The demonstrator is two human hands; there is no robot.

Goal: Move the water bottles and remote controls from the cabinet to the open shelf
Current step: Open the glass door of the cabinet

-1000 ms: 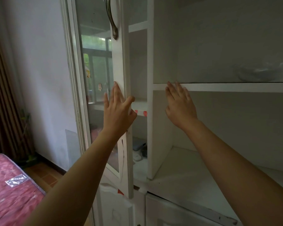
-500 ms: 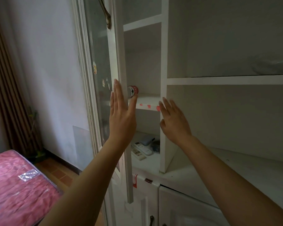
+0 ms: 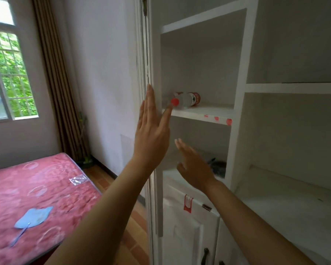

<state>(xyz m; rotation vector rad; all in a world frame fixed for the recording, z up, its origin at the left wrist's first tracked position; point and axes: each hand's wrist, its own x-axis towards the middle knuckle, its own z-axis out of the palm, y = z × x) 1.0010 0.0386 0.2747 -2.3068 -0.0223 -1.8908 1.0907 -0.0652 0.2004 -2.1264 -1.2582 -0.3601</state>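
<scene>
Swung further open than half a second ago, the cabinet door [image 3: 148, 131] now stands edge-on, and the narrow cabinet [image 3: 237, 73] interior is fully exposed. Left hand [image 3: 151, 129]: raised, flat, fingers straight and together, thumb spread, palm against the door's edge. It grips nothing. Right hand [image 3: 194, 165]: has dropped lower than before and now reaches into the lower compartment, fingers extended and loosely apart, holding nothing.

Water bottle [image 3: 186, 99]: lies on its side on the middle cabinet shelf [image 3: 208, 114], red cap toward the door, red label toward the back. The left thumb tip sits just in front of the cap; contact cannot be confirmed. Red dots mark the shelf's front edge.

Lower compartment: a dark object [image 3: 218, 166] lies at the back right, just beyond the right hand; its identity cannot be determined. Remote controls are hidden behind the hand.

Open shelf [image 3: 294, 197], right of the cabinet: white boards, separated by an upright partition.

Left of the cabinet: a bed with red cover [image 3: 36, 188], a blue fan [image 3: 32, 219] lying on it, a curtain [image 3: 54, 73] and window [image 3: 8, 73].
</scene>
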